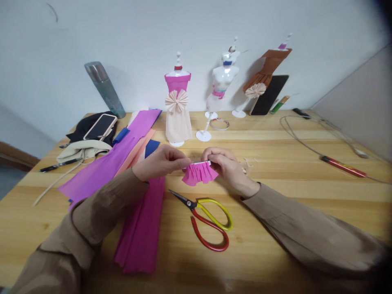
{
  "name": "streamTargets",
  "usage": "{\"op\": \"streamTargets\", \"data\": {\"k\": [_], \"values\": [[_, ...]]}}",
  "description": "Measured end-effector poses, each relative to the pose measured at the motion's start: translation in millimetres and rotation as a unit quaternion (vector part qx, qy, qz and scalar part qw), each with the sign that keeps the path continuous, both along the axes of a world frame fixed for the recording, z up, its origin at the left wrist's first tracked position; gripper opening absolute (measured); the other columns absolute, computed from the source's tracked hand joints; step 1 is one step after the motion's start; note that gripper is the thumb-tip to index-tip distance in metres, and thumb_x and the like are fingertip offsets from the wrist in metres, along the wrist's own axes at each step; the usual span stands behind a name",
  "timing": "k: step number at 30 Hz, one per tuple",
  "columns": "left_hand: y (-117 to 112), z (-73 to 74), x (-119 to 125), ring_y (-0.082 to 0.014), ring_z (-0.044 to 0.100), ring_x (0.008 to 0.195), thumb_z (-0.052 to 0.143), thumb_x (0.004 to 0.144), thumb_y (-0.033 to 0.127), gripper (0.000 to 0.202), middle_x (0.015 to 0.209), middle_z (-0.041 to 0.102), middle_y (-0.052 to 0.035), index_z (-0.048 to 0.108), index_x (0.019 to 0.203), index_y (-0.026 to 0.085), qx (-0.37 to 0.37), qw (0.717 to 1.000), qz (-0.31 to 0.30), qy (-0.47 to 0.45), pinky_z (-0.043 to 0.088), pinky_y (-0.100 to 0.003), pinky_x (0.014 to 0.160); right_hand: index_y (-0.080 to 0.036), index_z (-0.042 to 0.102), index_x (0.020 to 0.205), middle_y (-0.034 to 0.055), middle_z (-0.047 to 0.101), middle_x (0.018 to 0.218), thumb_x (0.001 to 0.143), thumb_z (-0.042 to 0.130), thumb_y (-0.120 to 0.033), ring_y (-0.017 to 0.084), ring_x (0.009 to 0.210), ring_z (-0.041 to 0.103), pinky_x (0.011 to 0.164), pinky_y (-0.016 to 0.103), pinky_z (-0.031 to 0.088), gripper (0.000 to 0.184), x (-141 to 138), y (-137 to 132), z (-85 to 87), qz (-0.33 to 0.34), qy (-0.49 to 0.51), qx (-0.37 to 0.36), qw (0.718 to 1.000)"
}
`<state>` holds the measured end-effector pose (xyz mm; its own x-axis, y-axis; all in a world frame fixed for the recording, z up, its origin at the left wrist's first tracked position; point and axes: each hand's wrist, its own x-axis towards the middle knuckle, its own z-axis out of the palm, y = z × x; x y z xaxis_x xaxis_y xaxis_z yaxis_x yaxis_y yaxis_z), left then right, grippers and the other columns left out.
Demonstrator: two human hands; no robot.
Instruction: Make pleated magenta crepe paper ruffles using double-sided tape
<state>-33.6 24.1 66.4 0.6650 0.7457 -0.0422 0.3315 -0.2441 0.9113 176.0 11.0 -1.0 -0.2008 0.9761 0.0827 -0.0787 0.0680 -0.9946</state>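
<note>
A small gathered strip of pink crepe paper (200,173) with a white band along its top edge is stretched between my hands, above the table. My left hand (163,161) pinches its left end between thumb and finger. At the right end, my right hand (226,165) grips the band the same way. Just below lie scissors (196,206) with one yellow and one red handle, their blades pointing left. Dark magenta crepe paper (142,228) lies partly under my left forearm. Behind my hands stands a small mannequin (177,87) in a pink top and cream skirt with a fan-shaped bow.
Purple crepe paper (118,157), a phone (101,127), a pen (59,165) and a leaning bottle (105,90) are at the left. A bare white mannequin (223,79) and one in brown (269,67) stand behind. A red corded tool (343,166) lies right.
</note>
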Motion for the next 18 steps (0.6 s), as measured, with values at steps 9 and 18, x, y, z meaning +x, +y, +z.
{"op": "streamTargets", "data": {"k": [9, 18], "values": [[1.9, -2.0, 0.2, -0.009, 0.052, 0.059, 0.065, 0.072, 0.026, 0.017, 0.064, 0.065, -0.0011, 0.073, 0.076, 0.011, -0.034, 0.998, 0.041, -0.037, 0.041, -0.021, 0.056, -0.019, 0.059, 0.058, -0.0018, 0.045, 0.049, 0.074, 0.051, -0.027, 0.012, 0.046, 0.036, 0.045, 0.027, 0.025, 0.019, 0.8, 3.7, -7.4, -0.003, 0.021, 0.001, 1.0], [-0.4, -3.0, 4.1, -0.0087, 0.053, 0.058, 0.065, 0.07, 0.025, 0.015, 0.06, 0.063, -0.0001, 0.068, 0.064, 0.011, -0.032, 0.995, 0.081, -0.043, 0.041, -0.02, 0.057, -0.018, 0.061, 0.06, -0.0021, 0.046, 0.049, 0.074, 0.053, -0.027, 0.011, 0.046, 0.036, 0.045, 0.026, 0.025, 0.018, -1.0, 3.1, -7.8, -0.004, 0.027, 0.003, 1.0]]}}
